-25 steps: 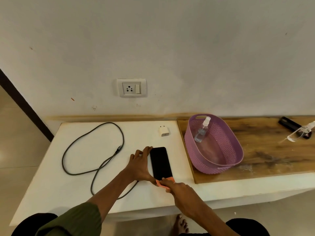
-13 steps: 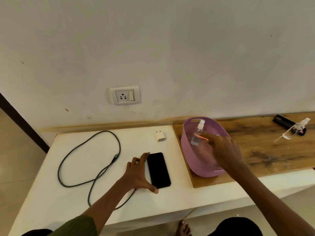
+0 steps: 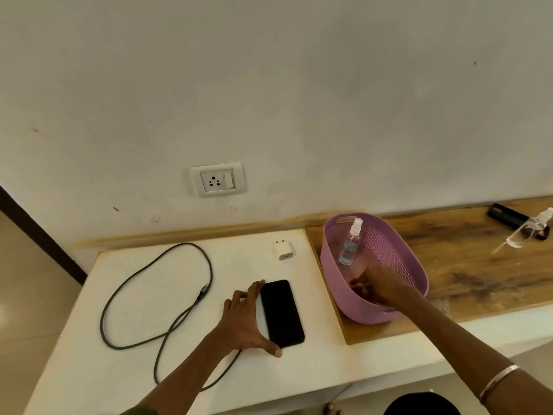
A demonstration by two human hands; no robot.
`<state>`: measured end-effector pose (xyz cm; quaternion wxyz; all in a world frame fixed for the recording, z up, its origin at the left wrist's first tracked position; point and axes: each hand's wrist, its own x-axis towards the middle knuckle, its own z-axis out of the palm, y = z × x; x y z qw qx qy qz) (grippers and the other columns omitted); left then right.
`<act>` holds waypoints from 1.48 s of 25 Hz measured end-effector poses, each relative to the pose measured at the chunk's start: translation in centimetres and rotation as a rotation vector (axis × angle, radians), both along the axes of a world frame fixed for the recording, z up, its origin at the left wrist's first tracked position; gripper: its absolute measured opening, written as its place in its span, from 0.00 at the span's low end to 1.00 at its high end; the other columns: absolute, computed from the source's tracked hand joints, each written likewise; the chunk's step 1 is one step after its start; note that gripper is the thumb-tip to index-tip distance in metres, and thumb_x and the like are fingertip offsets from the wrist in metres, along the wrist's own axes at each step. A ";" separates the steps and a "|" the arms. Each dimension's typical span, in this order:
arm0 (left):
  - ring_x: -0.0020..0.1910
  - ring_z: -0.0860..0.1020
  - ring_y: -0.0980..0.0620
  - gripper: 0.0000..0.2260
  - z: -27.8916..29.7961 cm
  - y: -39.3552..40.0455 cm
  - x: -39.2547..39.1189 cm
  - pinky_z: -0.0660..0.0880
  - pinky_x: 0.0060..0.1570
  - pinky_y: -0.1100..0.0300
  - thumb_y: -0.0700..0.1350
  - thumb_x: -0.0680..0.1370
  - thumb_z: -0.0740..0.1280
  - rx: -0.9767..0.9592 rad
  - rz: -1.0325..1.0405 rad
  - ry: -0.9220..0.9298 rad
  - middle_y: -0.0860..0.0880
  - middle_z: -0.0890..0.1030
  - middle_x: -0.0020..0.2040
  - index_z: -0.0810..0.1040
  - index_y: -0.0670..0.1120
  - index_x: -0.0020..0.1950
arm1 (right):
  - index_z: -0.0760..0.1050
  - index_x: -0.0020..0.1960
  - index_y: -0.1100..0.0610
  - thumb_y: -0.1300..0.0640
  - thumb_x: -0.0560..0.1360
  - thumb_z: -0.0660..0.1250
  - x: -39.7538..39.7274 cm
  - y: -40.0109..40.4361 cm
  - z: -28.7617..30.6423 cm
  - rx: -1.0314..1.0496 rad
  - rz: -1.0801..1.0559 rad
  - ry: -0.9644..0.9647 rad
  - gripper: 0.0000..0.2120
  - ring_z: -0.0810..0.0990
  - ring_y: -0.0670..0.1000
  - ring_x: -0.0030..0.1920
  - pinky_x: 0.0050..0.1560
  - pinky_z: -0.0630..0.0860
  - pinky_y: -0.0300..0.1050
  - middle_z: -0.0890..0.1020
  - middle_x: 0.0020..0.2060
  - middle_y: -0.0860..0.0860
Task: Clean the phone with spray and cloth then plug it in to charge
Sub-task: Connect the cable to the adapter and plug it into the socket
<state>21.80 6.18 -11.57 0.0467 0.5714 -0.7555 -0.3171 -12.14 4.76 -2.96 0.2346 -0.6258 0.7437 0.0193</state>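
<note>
While left hand (image 3: 244,320) spans phone (image 3: 282,313) edge, fingers spread | right hand (image 3: 372,287) in basket (image 3: 416,281), grip unclear | phone: rigid, slick, fragile; grasp long edges.

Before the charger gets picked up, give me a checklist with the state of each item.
1. Phone flat on the white table, left hand touching its edge: ok.
2. Cloth dropped in the purple basket: cannot tell; right hand is inside, blocking the view.
3. Spray bottle back in the basket: ok.
4. Cable plugged into phone: not ok, its connector lies apart.
5. Adapter in wall socket: not ok, it sits on the table.
</note>
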 end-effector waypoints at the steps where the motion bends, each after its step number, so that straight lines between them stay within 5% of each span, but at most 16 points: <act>1: 0.73 0.57 0.49 0.71 0.0 0.0 0.0 0.56 0.74 0.47 0.77 0.42 0.74 0.000 0.000 0.003 0.53 0.60 0.73 0.36 0.65 0.75 | 0.81 0.56 0.57 0.54 0.77 0.67 -0.1 -0.1 0.2 0.041 -0.004 -0.028 0.11 0.82 0.49 0.44 0.51 0.78 0.41 0.83 0.44 0.49; 9: 0.73 0.58 0.46 0.72 0.4 -0.2 -0.1 0.57 0.74 0.45 0.77 0.41 0.74 0.065 0.007 0.000 0.49 0.59 0.72 0.30 0.68 0.72 | 0.77 0.64 0.54 0.55 0.79 0.65 0.4 -0.8 1.7 0.187 0.049 0.006 0.14 0.80 0.49 0.56 0.62 0.76 0.43 0.81 0.58 0.51; 19: 0.71 0.66 0.48 0.75 2.1 0.6 0.2 0.62 0.72 0.48 0.73 0.45 0.77 0.060 -0.052 0.111 0.53 0.59 0.76 0.23 0.65 0.71 | 0.77 0.64 0.54 0.59 0.78 0.66 -2.1 0.7 4.6 -0.096 0.134 0.119 0.15 0.79 0.46 0.60 0.62 0.74 0.42 0.81 0.61 0.49; 22: 0.70 0.68 0.55 0.67 3.3 1.7 2.2 0.68 0.67 0.56 0.62 0.57 0.82 0.010 0.032 0.354 0.62 0.54 0.76 0.30 0.67 0.74 | 0.79 0.62 0.55 0.62 0.78 0.64 -2.2 0.9 5.8 -0.199 0.065 0.112 0.14 0.80 0.47 0.57 0.60 0.75 0.43 0.82 0.60 0.50; 26: 0.62 0.76 0.59 0.38 4.7 2.9 6.2 0.74 0.64 0.54 0.42 0.77 0.71 -0.221 0.233 0.362 0.56 0.76 0.66 0.52 0.59 0.79 | 0.83 0.54 0.52 0.63 0.77 0.63 -1.1 0.9 7.4 -0.363 -0.055 0.078 0.13 0.82 0.48 0.44 0.45 0.79 0.43 0.85 0.51 0.50; 29: 0.51 0.82 0.59 0.18 5.4 3.4 9.9 0.80 0.54 0.57 0.38 0.79 0.65 -0.362 0.379 0.282 0.58 0.85 0.50 0.75 0.53 0.67 | 0.83 0.48 0.49 0.62 0.76 0.65 1.9 0.6 8.9 -0.519 -0.050 -0.007 0.11 0.78 0.40 0.35 0.31 0.70 0.34 0.86 0.43 0.47; 32: 0.46 0.83 0.60 0.14 5.6 4.1 12.8 0.80 0.47 0.61 0.34 0.78 0.66 -0.381 0.507 0.291 0.57 0.85 0.44 0.82 0.52 0.54 | 0.83 0.48 0.50 0.64 0.76 0.65 6.1 -0.6 9.5 -0.636 -0.038 -0.157 0.12 0.81 0.42 0.37 0.34 0.75 0.34 0.85 0.41 0.45; 37: 0.48 0.83 0.54 0.09 3.5 4.9 14.9 0.78 0.48 0.63 0.35 0.78 0.67 -0.318 0.607 0.245 0.52 0.85 0.46 0.84 0.46 0.51 | 0.82 0.52 0.49 0.63 0.76 0.63 13.8 -4.4 6.0 -0.541 0.040 -0.273 0.13 0.81 0.43 0.43 0.45 0.74 0.35 0.84 0.47 0.44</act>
